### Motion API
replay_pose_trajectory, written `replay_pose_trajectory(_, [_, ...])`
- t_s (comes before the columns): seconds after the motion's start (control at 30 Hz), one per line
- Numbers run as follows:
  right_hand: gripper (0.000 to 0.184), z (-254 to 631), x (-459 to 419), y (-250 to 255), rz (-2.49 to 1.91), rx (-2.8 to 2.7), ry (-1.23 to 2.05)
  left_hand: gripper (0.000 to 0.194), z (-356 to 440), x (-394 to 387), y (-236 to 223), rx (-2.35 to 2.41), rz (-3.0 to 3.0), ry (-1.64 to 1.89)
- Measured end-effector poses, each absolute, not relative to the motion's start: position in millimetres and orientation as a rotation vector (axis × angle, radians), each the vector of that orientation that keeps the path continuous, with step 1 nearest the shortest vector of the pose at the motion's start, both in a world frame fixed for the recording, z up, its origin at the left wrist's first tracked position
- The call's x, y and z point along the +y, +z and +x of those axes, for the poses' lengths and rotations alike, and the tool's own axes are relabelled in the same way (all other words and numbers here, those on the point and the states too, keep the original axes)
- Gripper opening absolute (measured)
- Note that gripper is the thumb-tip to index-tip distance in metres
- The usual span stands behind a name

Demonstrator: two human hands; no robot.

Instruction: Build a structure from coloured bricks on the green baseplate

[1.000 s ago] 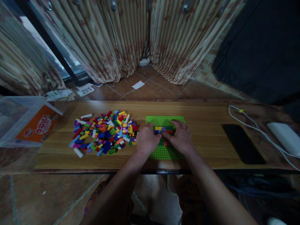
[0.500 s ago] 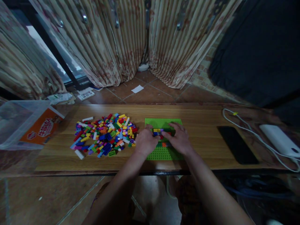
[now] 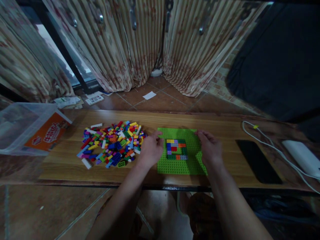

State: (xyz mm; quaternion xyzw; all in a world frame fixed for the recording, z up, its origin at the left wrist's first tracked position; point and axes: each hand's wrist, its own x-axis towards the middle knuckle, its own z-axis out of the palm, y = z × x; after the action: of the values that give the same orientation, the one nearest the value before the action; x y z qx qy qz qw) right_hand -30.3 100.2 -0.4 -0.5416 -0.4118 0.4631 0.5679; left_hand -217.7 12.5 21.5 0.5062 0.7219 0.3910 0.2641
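A green studded baseplate (image 3: 182, 168) lies on the wooden table. Near its middle, coloured toy bricks form a square outline (image 3: 178, 157), with a red brick (image 3: 173, 149) inside it. My left hand (image 3: 152, 148) hovers at the plate's left edge, fingers loosely bent and apart, with nothing seen between them. At the right edge is my right hand (image 3: 210, 148), its fingertips by the upper right corner and partly hidden. Whether those fingertips touch the plate I cannot tell. No brick shows in either hand.
Left of the plate spreads a pile of loose bricks (image 3: 112, 145). A clear plastic box (image 3: 15, 133) with an orange label stands at the far left. On the right lie a black phone (image 3: 258, 161), a white power bank (image 3: 302, 155) and a white cable (image 3: 265, 141).
Both hands have drawn apart from the bricks in the middle, left hand to the left edge and right hand to the right edge. The brick square is now uncovered. The view shifted slightly.
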Motion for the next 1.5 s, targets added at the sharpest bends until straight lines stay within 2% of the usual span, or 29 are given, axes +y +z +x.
replay_pose_trajectory(0.37, [0.019, -43, 91, 1, -1.206, -1.157, 0.910, 0.015, -271, 7, 32, 1.831, 0.971, 1.872])
replay_pose_trajectory(0.47, [0.021, -53, 81, 0, -1.169, -1.356, 0.752, 0.022, -290, -2, 41, 1.803, 0.831, 2.074])
replay_pose_trajectory(0.6, [0.018, -75, 55, 3, -1.026, -1.765, 0.595, 0.031, -316, -16, 55, 1.539, 0.435, 2.290])
replay_pose_trajectory(0.73, [0.013, -98, 28, 5, -0.829, -2.048, 0.574, 0.036, -333, -27, 64, 1.176, -0.025, 2.286])
replay_pose_trajectory(0.9, [0.013, -125, 0, -1, -0.627, -2.239, 0.526, 0.045, -341, -35, 64, 0.934, -0.151, 2.210])
replay_pose_trajectory(1.07, [0.018, -147, -28, -12, -0.467, -2.403, 0.464, 0.043, -347, -41, 62, 0.912, -0.161, 2.195])
replay_pose_trajectory(1.27, [0.028, -165, -39, -17, -0.539, -2.498, 0.379, 0.038, -351, -44, 62, 0.892, -0.145, 2.172])
replay_pose_trajectory(1.5, [0.015, -176, -41, -17, -0.588, -2.506, 0.436, 0.031, -354, -45, 62, 0.943, -0.108, 2.153])
